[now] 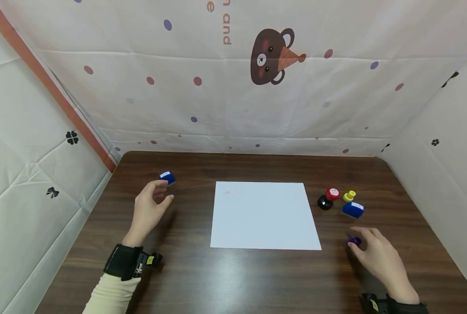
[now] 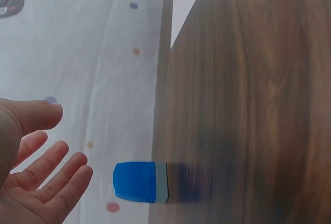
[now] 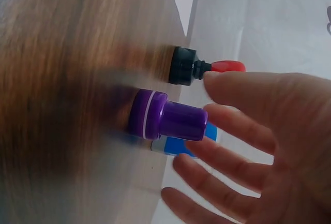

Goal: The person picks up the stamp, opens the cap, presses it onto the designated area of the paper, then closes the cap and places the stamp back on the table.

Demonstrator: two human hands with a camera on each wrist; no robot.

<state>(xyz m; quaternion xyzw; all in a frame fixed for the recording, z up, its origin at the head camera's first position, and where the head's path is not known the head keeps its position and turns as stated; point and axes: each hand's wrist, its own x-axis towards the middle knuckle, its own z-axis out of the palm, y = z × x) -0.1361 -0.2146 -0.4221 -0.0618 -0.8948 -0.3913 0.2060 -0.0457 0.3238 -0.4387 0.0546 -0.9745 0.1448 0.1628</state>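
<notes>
The purple stamp (image 1: pixel 355 240) is seen in the lower right of the head view, apparently upright on the table (image 1: pixel 186 285). Its handle is flanked by the thumb and fingers of the right hand (image 1: pixel 380 257); in the right wrist view a gap is left at the thumb, so no firm grip is shown. Whether the handle is touched by a fingertip cannot be told.

Just above it in the head view, a 2nd blue stamp (image 1: pixel 352 210), a yellow stamp (image 1: pixel 349 196) and a red-handled stamp (image 1: pixel 325 203) with a black base are grouped. The white paper (image 1: pixel 265 216) is laid at the centre, a small faint mark borne near its upper left corner.

Left of centre, the left hand (image 1: pixel 148 211) is held near the left blue stamp (image 1: pixel 167 178), its fingers relaxed and parted from the thumb, with nothing gripped.

The handling of 2 stamps, 1 by each hand, is judged to be in hand; whether pick-up or release cannot be told. If a pick-up is meant, closing of thumb and fingers on each stamp is called for, then a straight lift.
</notes>
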